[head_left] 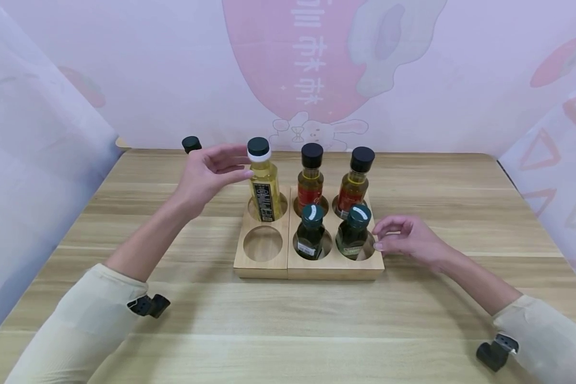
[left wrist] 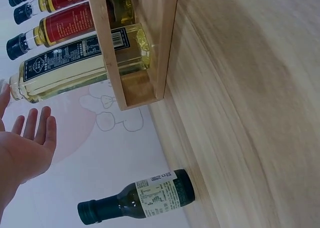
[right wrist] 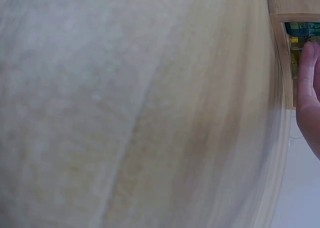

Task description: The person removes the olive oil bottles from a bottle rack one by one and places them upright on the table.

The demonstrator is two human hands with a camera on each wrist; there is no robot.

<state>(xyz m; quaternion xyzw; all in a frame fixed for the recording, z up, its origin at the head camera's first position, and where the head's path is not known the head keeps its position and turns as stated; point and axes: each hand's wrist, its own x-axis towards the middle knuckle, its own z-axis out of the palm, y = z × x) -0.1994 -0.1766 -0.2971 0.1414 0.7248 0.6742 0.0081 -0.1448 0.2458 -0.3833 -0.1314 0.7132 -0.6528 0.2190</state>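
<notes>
My left hand (head_left: 204, 176) is at the neck of a pale yellow oil bottle (head_left: 265, 186), its thumb touching the near side. The bottle, dark-capped with a black label, stands in the back left hole of a wooden bottle rack (head_left: 263, 272). In the left wrist view its base is down inside the rack, and several fingers stretch out away from the glass. At the rack's right edge, my right hand (head_left: 410, 239) rests with loosely bent fingers beside a dark green bottle (head_left: 352, 234); whether they touch the glass is hard to tell.
Another dark green bottle (head_left: 311, 237) and two red-labelled oil bottles (head_left: 310, 184) (head_left: 352, 189) stand in the rack. The front left hole shows its wooden floor. Behind my left hand, a green bottle (left wrist: 155, 195) stands on the wooden table (head_left: 288, 330). A printed cloth (head_left: 173, 69) hangs behind.
</notes>
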